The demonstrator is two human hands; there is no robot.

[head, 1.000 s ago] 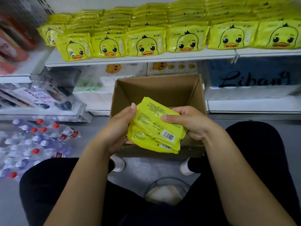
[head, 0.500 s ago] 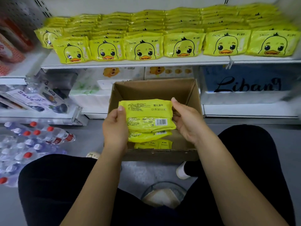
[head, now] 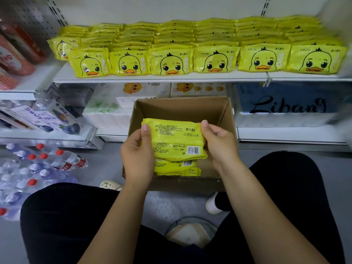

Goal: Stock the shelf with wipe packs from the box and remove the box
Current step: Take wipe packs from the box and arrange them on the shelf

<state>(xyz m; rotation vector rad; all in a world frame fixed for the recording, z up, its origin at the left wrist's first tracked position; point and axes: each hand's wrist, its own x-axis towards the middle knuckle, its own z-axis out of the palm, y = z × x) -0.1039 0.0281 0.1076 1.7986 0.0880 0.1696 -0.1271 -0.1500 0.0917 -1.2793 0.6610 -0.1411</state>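
- The left hand [head: 138, 159] and the right hand [head: 219, 145] hold a small stack of yellow wipe packs, the held packs [head: 175, 138], at the centre of the frame, over the open box [head: 181, 109].
- The left fingers [head: 145, 130] curl round the stack's left end, thumb on the printed top face. The right fingers [head: 204, 124] pinch its right end in the same way.
- The top pack lies back side up, with small print and a barcode facing the camera.
- The edges of two more packs show just below it. I cannot tell whether the lowest is held or lies in the box.
- The cardboard box stands on the grey floor [head: 106, 168] just below centre, top open, its far inner wall bare.
- Across the upper part of the frame the white shelf [head: 162, 79] carries the shelved packs [head: 171, 60]: a front row with duck faces and flat stacks behind.
- Under that shelf, white tissue packs [head: 106, 111] sit left of the box and a blue pack [head: 285, 105] with black script sits at right.
- At lower left, water bottles [head: 38, 168] with red caps lie wrapped on the floor.
- The person's dark-clad knees fill the bottom corners, with light shoes [head: 213, 204] near the box.
- A round mesh object [head: 190, 231] sits at bottom centre; I cannot tell what it is.
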